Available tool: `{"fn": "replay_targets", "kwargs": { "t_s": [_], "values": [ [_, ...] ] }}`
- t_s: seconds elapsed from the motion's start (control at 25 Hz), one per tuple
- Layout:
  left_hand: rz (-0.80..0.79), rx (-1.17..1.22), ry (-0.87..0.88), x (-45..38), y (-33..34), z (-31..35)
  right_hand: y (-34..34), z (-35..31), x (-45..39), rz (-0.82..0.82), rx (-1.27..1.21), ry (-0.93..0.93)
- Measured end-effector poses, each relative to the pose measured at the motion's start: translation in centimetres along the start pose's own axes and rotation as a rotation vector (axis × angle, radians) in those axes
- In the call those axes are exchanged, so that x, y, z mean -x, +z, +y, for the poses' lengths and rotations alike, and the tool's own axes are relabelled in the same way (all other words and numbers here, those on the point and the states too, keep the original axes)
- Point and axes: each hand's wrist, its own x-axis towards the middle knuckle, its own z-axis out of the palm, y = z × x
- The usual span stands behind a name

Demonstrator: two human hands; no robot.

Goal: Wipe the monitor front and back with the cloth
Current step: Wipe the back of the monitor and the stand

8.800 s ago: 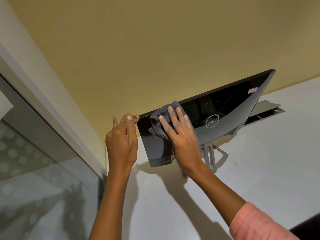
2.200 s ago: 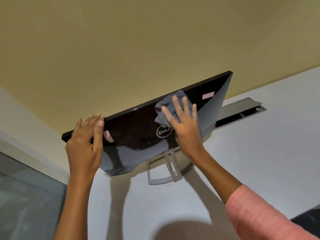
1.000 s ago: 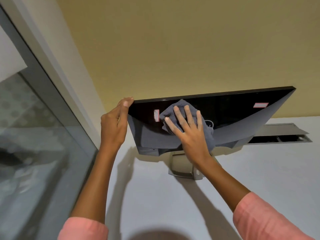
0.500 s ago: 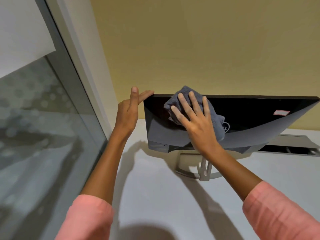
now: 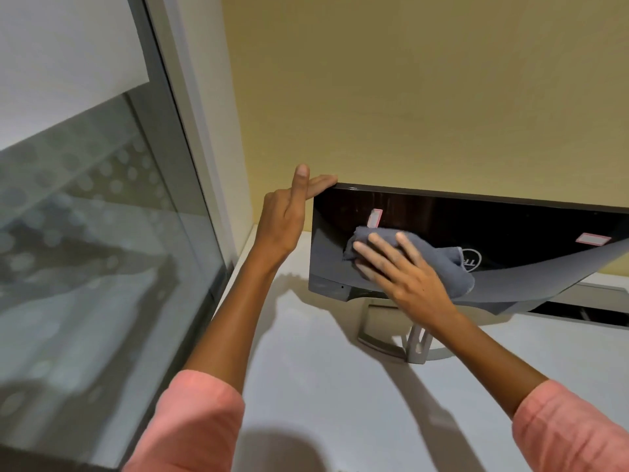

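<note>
The monitor [image 5: 493, 229] stands on a white desk with its glossy black back toward me and its silver stand [image 5: 417, 345] below. A grey cloth [image 5: 442, 264] lies bunched against the left half of the back, partly covering the logo. My right hand [image 5: 401, 274] presses the cloth flat with straight, spread fingers. My left hand [image 5: 289, 212] steadies the monitor's top left corner, one fingertip on the edge and another finger raised. The screen side is hidden.
A glass partition with a grey frame [image 5: 102, 250] runs along the left, close to the monitor's edge. A yellow wall [image 5: 425, 97] is behind. A cable slot [image 5: 585, 313] sits in the white desk [image 5: 323, 386] at the right, behind the monitor.
My right hand has slid the cloth down from the top edge to the lower left of the back. The left hand stays on the top left corner. The view has shifted a little.
</note>
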Motion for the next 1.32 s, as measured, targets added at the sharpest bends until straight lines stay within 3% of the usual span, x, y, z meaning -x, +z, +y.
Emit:
{"fn": "replay_targets", "kwargs": {
  "t_s": [0.16,0.32,0.48,0.6,0.72,1.0,1.32],
  "values": [
    [-0.021,0.046,-0.012,-0.4,-0.2,-0.2,-1.4,1.0,-4.3,0.159,-0.070,0.206],
    [-0.073,0.123,-0.037,-0.8,-0.7,-0.5,-0.4,-2.1,-7.7,0.195,-0.083,0.174],
    [-0.076,0.153,-0.033,-0.9,-0.8,-0.5,2.5,-5.4,-5.8,-0.099,0.041,-0.177],
    [-0.083,0.128,-0.006,-0.7,-0.8,-0.5,3.1,-5.6,-3.0,-0.237,0.110,-0.273],
    [-0.080,0.103,0.005,-0.7,-0.8,-0.5,2.7,-3.7,-0.7,-0.166,0.088,-0.233],
    [-0.052,0.113,0.017,-0.6,-0.2,-1.2,-0.2,-1.4,-5.2,0.159,-0.084,0.171],
    [0.034,0.027,0.073,0.0,0.7,-1.0,1.8,-4.6,-4.9,0.078,-0.073,0.005]
  ]
}}
